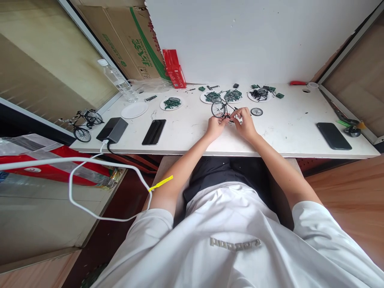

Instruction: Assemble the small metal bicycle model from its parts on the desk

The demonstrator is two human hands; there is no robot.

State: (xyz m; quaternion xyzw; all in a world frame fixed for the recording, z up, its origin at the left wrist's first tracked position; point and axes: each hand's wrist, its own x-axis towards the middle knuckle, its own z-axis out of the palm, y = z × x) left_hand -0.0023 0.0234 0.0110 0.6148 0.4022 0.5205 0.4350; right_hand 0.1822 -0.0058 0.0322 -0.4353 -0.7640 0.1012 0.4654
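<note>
Both my hands meet at a small black model bicycle (218,109) above the white table. My left hand (216,126) pinches its lower part, and one spoked wheel stands up from the fingers. From the other side, the fingers of my right hand (243,122) close on the frame near the same spot. What exactly lies between the fingertips is too small to make out. A loose spoked wheel (257,112) lies on the table just right of my right hand.
Behind the hands stand plates of small green parts (172,103) and black parts (259,94). A bare white plate (135,110), two phones (154,132) (333,136), a black power block (112,130) and another model bicycle (82,123) surround them. A white cable (72,192) loops near my left arm.
</note>
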